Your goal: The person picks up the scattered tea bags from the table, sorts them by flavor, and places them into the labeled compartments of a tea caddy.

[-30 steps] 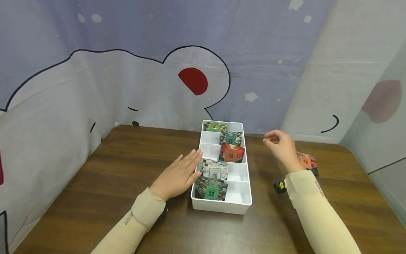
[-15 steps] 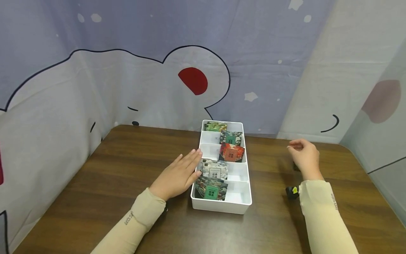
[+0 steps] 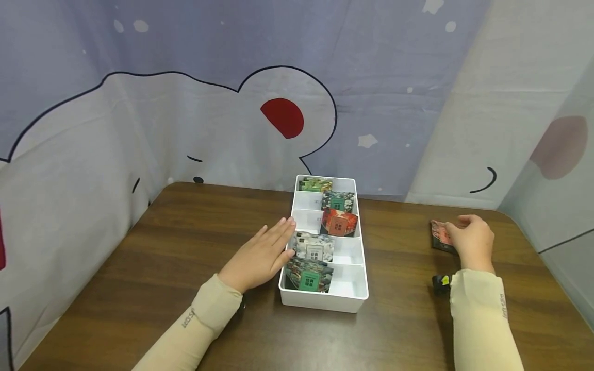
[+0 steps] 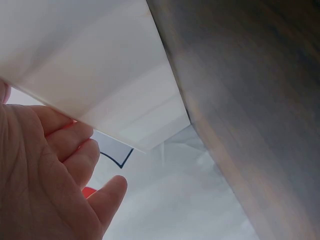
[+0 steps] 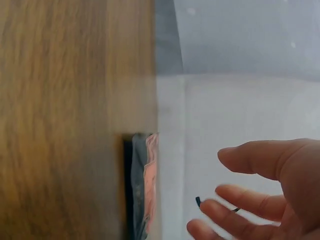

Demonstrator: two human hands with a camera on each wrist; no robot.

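Note:
My left hand (image 3: 260, 257) lies with straight fingers against the left rim of a white divided box (image 3: 320, 301). In the left wrist view those fingers touch the box's wall (image 4: 110, 85). On the right of the table, my right hand (image 3: 473, 245) hovers over a red and black sachet (image 3: 439, 237), probably tea, and covers part of it. The right wrist view shows this sachet (image 5: 149, 187) lying flat, apart from the fingers and thumb, which are loosely spread. Inside the box stand a red sachet (image 3: 340, 224), a white one and several green ones.
The box stands mid-table on a brown wooden tabletop (image 3: 195, 232), its compartments in a row from front to back. A printed curtain (image 3: 209, 118) hangs behind the table. A dark wrist device (image 3: 441, 283) sits at my right wrist.
My right hand has moved right and towards me, from beside the box to above the loose red sachet. The left hand and the box have stayed still.

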